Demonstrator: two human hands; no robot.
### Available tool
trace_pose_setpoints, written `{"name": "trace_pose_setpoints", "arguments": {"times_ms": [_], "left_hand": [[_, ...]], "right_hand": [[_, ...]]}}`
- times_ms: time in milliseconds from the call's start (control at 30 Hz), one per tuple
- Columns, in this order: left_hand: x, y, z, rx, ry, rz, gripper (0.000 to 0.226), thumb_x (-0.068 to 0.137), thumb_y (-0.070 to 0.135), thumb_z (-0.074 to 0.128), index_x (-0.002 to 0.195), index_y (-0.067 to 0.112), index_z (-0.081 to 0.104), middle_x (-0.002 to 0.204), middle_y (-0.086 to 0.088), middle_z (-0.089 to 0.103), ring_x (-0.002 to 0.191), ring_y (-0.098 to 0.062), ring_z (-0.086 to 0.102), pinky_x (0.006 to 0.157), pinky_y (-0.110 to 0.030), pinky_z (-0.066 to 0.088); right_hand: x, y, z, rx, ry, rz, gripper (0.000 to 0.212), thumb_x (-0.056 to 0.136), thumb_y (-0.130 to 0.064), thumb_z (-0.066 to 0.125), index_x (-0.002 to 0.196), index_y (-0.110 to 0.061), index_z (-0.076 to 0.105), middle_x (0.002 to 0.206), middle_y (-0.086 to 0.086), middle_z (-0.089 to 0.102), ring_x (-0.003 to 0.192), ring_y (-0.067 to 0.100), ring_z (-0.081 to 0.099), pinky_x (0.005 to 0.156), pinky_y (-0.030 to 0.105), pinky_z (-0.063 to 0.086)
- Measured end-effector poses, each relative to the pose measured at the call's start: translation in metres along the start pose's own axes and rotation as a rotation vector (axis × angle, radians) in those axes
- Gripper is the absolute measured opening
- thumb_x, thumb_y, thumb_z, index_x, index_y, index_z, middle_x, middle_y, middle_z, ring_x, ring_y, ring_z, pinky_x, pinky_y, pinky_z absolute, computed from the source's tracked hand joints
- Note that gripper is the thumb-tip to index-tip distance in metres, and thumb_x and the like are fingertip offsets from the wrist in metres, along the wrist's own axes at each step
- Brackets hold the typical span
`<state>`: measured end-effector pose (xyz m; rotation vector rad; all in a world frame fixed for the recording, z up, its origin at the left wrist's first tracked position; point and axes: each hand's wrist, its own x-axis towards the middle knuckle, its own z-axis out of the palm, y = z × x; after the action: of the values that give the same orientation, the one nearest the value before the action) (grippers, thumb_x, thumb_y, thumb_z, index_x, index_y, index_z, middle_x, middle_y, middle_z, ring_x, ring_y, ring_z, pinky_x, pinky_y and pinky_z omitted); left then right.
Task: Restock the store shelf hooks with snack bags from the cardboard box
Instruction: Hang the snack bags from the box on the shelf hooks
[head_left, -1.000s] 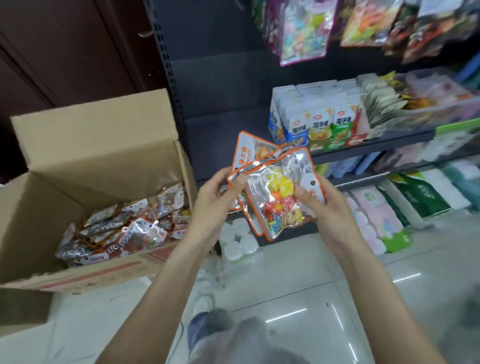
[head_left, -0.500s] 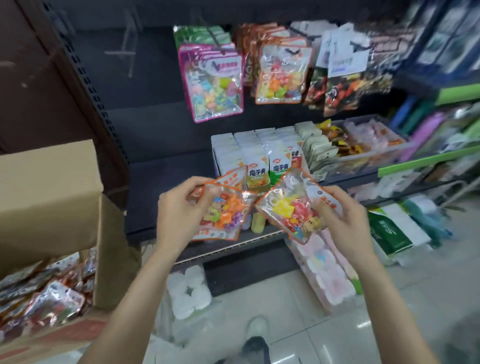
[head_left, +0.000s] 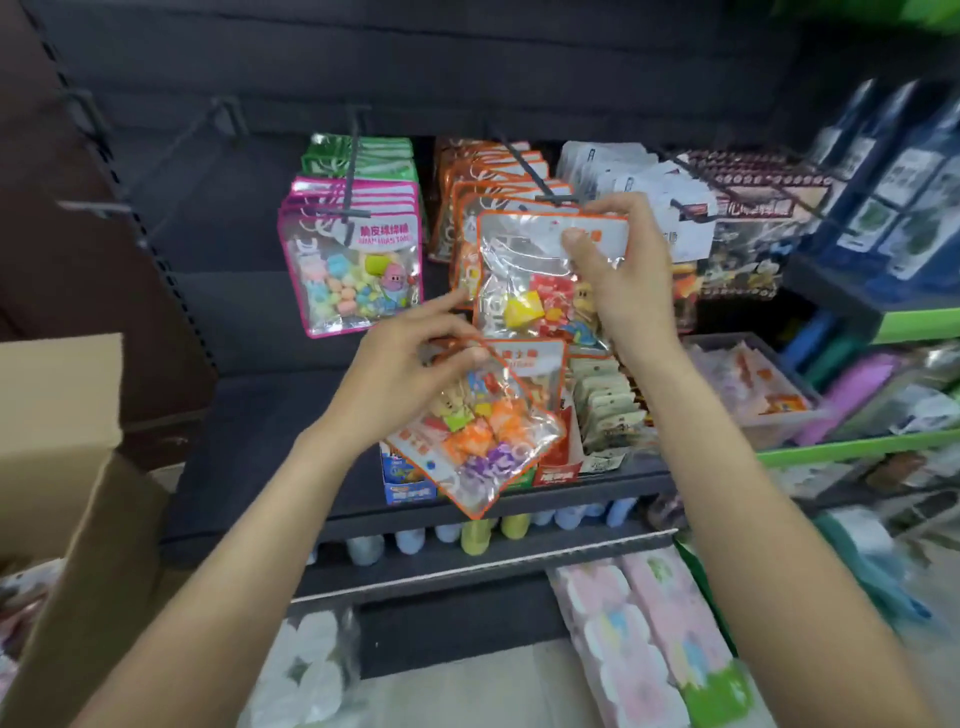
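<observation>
snack bags: orange-edged clear pouches, two in hand; the rest sit in the cardboard box at the left edge, its contents barely in view.
shelf hooks: row of dark pegs sticking out toward the camera; the orange-bag hook already carries a stack of matching bags.
upper bag: hangs upright, long axis vertical, header strip on top, just in front of the hook tip. Whether the hang hole is on the peg I cannot tell.
lower bag: tilted, one corner pointing down, well below the hook, in front of the shelf of boxed goods.
right hand: nearer the hook; thumb on the bag's front near the header, fingers curled behind its top edge, pinching it.
left hand: pinches the lower bag's top edge, index finger stretched toward the upper bag.
key relation: hook tip lies just up and behind the upper bag's header, so probably a short push straight back along the peg.
risk: missing the hole, bag slipping off.
</observation>
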<state>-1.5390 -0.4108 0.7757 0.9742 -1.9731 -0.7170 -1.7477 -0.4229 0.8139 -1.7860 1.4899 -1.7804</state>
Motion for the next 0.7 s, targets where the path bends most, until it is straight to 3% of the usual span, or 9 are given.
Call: {"name": "trace_pose_setpoints", "arguments": {"times_ms": [100,200,300,400,533,700], "left_hand": [[0.031,0.005,0.019,-0.077,0.149,-0.101,0.011,0.086,0.019,0.07,0.093,0.028,0.068,0.13,0.006,0.055,0.116,0.002,0.052,0.087,0.002,0.034],[0.047,0.001,0.034,-0.03,0.212,-0.112,0.01,0.086,0.021,0.07,0.096,0.023,0.069,0.12,0.002,0.062,0.108,0.006,0.053,0.086,0.002,0.034],[0.054,-0.002,0.041,0.014,0.217,-0.112,0.008,0.087,0.019,0.07,0.093,0.023,0.068,0.104,0.002,0.064,0.095,0.011,0.053,0.084,-0.002,0.036],[0.055,-0.005,0.042,0.041,0.197,-0.156,0.005,0.088,0.023,0.068,0.09,0.027,0.066,0.097,0.002,0.063,0.087,0.002,0.056,0.081,-0.012,0.04],[0.054,-0.007,0.043,0.068,0.186,-0.161,0.006,0.089,0.023,0.067,0.087,0.028,0.065,0.093,0.004,0.064,0.085,0.0,0.056,0.077,-0.01,0.04],[0.05,-0.014,0.042,0.132,0.261,-0.198,0.005,0.086,0.023,0.07,0.091,0.024,0.069,0.122,0.008,0.057,0.099,0.004,0.054,0.083,-0.003,0.039]], "right_hand": [[0.026,0.02,0.006,0.04,-0.024,0.046,0.012,0.089,-0.017,0.063,0.096,-0.019,0.054,0.094,-0.018,0.055,0.087,-0.017,0.05,0.079,0.003,0.035],[0.044,0.03,0.006,0.008,-0.099,0.042,0.011,0.09,-0.016,0.064,0.099,-0.016,0.058,0.096,-0.017,0.055,0.085,-0.024,0.046,0.073,-0.004,0.031],[0.054,0.035,0.006,0.001,-0.164,0.035,0.013,0.089,-0.016,0.066,0.1,-0.012,0.061,0.096,-0.015,0.056,0.084,-0.017,0.048,0.07,-0.004,0.032],[0.059,0.035,0.007,-0.023,-0.202,0.01,0.014,0.089,-0.02,0.066,0.1,-0.014,0.061,0.098,-0.014,0.058,0.089,-0.004,0.052,0.069,-0.002,0.033],[0.063,0.038,0.012,-0.085,-0.225,-0.007,0.016,0.089,-0.023,0.066,0.101,-0.015,0.061,0.103,-0.007,0.063,0.093,0.005,0.053,0.066,-0.001,0.034],[0.067,0.045,0.028,-0.4,-0.059,-0.21,0.013,0.09,-0.024,0.063,0.097,-0.014,0.058,0.101,-0.002,0.063,0.078,0.012,0.055,0.055,0.013,0.026]]}}
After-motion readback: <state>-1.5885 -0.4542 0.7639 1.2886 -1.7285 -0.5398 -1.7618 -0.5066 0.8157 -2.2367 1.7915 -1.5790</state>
